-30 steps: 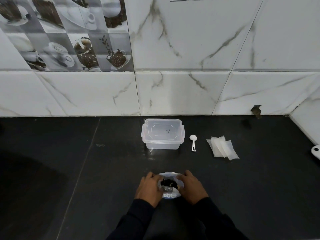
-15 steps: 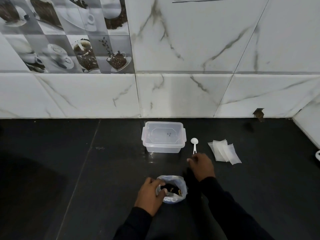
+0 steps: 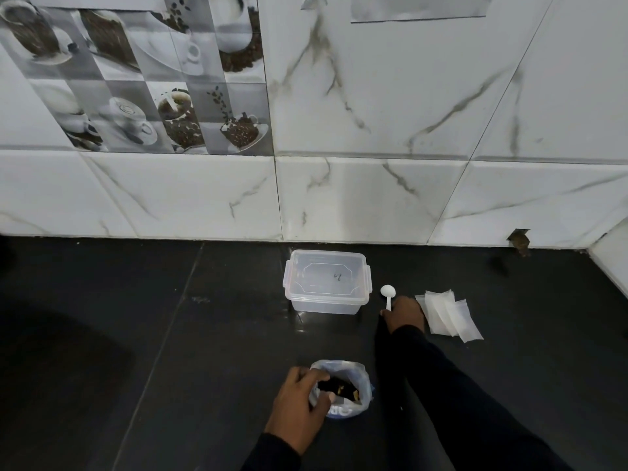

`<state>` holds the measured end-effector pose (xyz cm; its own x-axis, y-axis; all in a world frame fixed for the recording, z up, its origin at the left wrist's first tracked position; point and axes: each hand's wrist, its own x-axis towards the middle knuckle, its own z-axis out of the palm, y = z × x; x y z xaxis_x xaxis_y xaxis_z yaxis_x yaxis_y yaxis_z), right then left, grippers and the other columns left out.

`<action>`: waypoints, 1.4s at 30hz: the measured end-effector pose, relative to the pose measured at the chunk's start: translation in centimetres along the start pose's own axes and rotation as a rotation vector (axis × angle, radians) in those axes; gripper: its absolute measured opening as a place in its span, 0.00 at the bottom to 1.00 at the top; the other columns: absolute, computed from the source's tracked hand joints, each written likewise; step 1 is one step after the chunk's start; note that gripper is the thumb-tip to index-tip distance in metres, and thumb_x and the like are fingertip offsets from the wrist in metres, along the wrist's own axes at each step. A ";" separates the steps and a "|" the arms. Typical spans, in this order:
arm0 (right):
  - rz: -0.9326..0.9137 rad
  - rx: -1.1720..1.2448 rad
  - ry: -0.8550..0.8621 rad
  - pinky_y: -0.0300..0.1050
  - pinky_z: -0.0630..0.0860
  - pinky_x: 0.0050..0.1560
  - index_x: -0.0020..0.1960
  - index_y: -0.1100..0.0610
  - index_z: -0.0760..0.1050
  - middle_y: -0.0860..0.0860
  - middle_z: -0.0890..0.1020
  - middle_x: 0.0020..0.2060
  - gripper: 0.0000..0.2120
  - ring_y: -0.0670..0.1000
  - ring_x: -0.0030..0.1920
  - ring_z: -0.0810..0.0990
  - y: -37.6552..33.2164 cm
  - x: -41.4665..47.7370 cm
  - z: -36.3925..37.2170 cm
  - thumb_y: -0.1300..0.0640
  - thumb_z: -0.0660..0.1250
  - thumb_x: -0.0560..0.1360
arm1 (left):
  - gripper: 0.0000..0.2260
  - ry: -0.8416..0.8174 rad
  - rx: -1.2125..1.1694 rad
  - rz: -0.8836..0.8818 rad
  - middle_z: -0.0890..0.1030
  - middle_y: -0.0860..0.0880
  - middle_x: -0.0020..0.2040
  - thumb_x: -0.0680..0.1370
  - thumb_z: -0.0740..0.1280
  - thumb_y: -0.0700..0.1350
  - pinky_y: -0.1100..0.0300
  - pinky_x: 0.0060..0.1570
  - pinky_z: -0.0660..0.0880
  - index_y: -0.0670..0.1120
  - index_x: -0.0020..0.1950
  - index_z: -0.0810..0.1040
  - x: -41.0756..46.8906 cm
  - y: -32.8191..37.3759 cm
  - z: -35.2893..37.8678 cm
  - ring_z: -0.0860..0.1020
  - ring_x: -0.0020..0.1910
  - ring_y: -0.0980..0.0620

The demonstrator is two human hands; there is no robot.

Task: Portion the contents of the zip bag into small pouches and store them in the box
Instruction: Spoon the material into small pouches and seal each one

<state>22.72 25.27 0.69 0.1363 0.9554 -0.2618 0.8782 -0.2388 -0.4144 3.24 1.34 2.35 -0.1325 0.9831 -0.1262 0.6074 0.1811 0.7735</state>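
Observation:
The zip bag (image 3: 353, 402) stands open on the black counter near the front, with dark contents showing inside. My left hand (image 3: 299, 401) grips its left rim. My right hand (image 3: 404, 316) has reached forward and pinches the handle end of the white plastic spoon (image 3: 387, 294), which lies right of the box. The clear plastic box (image 3: 326, 283) sits by the wall with its lid on. Several small white pouches (image 3: 448, 316) lie fanned out just right of my right hand.
The black counter (image 3: 170, 334) runs left and right under a marble-tiled wall (image 3: 373, 181). A side wall meets the counter at the far right (image 3: 611, 260). A small dark fitting (image 3: 518, 239) sits at the wall's base.
My right hand let go of the zip bag and moved forward and right to the spoon's handle. My left hand stayed on the bag's rim.

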 end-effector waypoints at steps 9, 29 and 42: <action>-0.013 -0.105 0.009 0.49 0.77 0.55 0.58 0.62 0.76 0.59 0.82 0.55 0.11 0.60 0.56 0.81 -0.6 0.1 0.4 0.60 0.64 0.77 | 0.17 0.041 0.037 0.018 0.69 0.62 0.58 0.72 0.62 0.65 0.58 0.57 0.75 0.64 0.58 0.75 0.3 -0.1 0.7 0.74 0.57 0.61; -0.185 -0.494 -0.005 0.50 0.78 0.55 0.60 0.58 0.78 0.57 0.82 0.56 0.12 0.57 0.57 0.81 -1.9 -0.6 0.7 0.61 0.62 0.79 | 0.22 0.072 0.103 -0.038 0.67 0.59 0.64 0.70 0.57 0.69 0.51 0.62 0.73 0.65 0.60 0.73 -0.8 0.5 -0.6 0.69 0.64 0.57; -0.007 -0.133 0.018 0.52 0.77 0.56 0.60 0.62 0.76 0.59 0.81 0.55 0.13 0.60 0.56 0.81 0.8 -2.2 -1.2 0.60 0.57 0.80 | 0.19 0.088 0.071 -0.006 0.68 0.62 0.59 0.70 0.60 0.67 0.52 0.58 0.75 0.65 0.59 0.71 -0.7 1.1 -0.2 0.72 0.59 0.58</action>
<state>23.62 23.15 1.97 0.1374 0.9602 -0.2431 0.9321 -0.2084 -0.2961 3.84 0.79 3.38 -0.2030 0.9765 -0.0730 0.6600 0.1915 0.7265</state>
